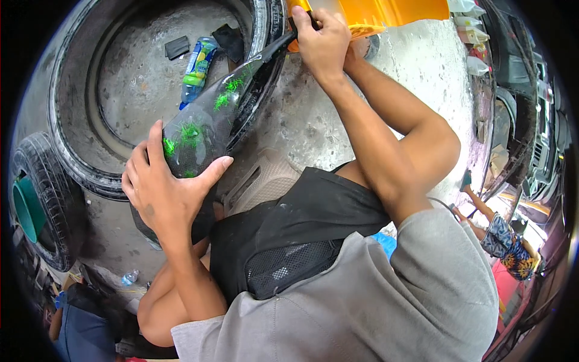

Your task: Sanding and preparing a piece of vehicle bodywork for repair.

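Note:
My left hand (163, 181) is wrapped over the wide lower end of a dark, glossy, tapered piece (202, 123) with a mesh pattern and bright green splatter marks. My right hand (319, 39) is closed on a black-and-yellow object (301, 7) near the piece's narrow upper tip, where it is partly hidden by my fingers. A yellow plastic part (398, 11) lies just beyond that hand. The piece slants over the edge of a large tire (66, 105), inside which are a blue-green plastic bottle (197, 63) and small black scraps (177, 48).
Another tire (39, 229) with a teal item stands at left. A beige plastic stool (259, 178) is below the piece. A person in dark blue (84, 326) is at lower left, another in patterned clothing (512, 247) at right, near a vehicle and containers along the right side.

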Available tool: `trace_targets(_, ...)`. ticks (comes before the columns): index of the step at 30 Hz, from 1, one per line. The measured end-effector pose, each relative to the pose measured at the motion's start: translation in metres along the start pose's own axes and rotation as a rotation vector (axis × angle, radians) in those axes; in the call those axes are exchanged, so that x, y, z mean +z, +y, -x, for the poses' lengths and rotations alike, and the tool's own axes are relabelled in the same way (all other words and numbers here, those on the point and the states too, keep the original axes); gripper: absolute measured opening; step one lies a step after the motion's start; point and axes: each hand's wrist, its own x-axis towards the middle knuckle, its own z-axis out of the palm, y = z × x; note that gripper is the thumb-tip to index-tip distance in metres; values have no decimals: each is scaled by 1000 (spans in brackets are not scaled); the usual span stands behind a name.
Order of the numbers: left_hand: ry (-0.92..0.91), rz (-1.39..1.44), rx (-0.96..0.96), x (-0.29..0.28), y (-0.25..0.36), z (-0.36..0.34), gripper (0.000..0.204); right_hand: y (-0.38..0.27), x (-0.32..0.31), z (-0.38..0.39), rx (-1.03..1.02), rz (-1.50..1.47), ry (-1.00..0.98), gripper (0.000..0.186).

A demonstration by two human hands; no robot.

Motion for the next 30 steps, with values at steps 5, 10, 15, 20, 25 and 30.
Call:
trace_targets(5, -48, -4, -22, -1, -4, -2, 108, -47, 4, 62, -225, 75, -141, 31)
trace_targets(10, -43, 27, 13, -3, 0, -5, 109, 28, -11, 3, 135, 264, -199, 36)
trace_targets(15, -45, 2, 9, -5, -1, -1, 108, 11, -60, -8, 144, 206, -161, 35)
trace_targets(20, -66, -4, 18, -4, -3, -6, 107, -25, -61, 24, 198, 294, -898, 88)
trace_targets(25, -87, 17, 24, -4, -5, -10, 113, -73, -65, 56, -8, 66, -1065, 81)
trace_targets(30, -66, 21, 24, -3, -7, -7, 112, -67, -68, 34, -83, 19, -713, 51)
